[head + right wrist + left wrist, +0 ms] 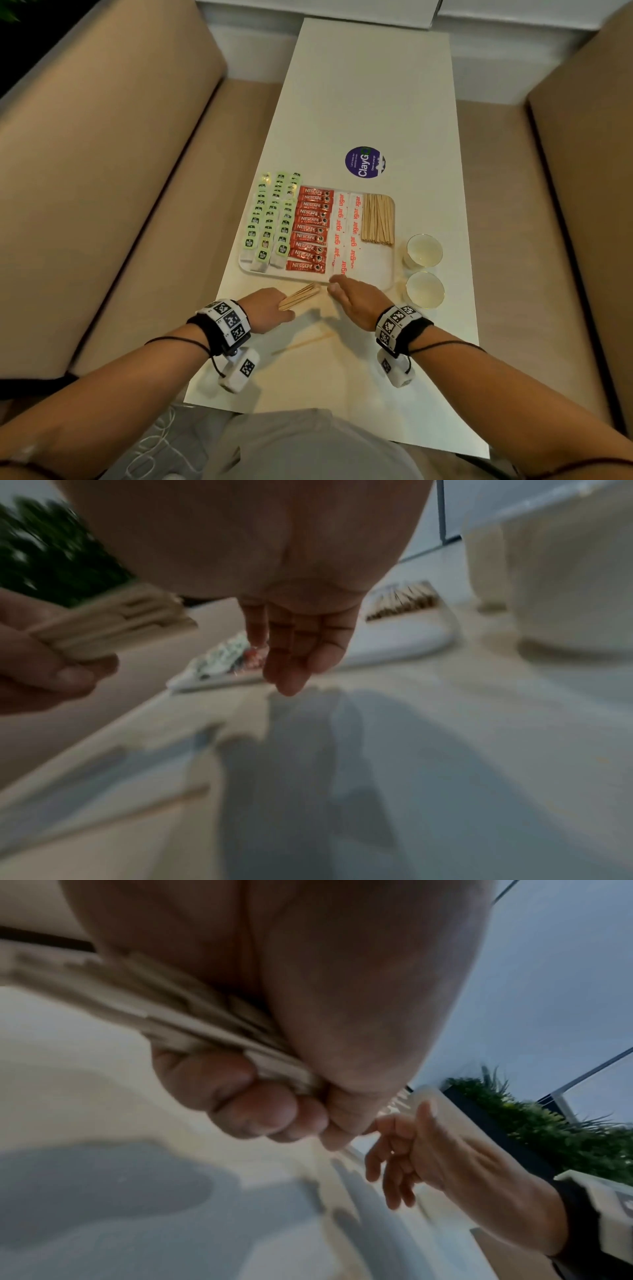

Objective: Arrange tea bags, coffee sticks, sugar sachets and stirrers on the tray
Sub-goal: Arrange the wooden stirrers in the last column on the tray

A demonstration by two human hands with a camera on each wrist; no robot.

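Note:
A white tray (380, 270) on the table holds green-tagged tea bags (270, 219), red coffee sticks (311, 229), sugar sachets (346, 229) and a pile of wooden stirrers (376, 219). Just in front of the tray my left hand (267, 308) grips a bundle of stirrers (299, 296), seen close up as the stirrer bundle (164, 1015) under curled fingers (240, 1096). My right hand (356, 301) hovers empty beside it at the tray's near edge, fingers (298, 647) straight and pointing down. One loose stirrer (301, 342) lies on the table near me.
Two empty white paper cups (424, 253) (424, 289) stand right of the tray. A round purple sticker (364, 161) lies beyond it. Beige sofa seats (102, 171) flank the narrow white table (370, 85) on both sides.

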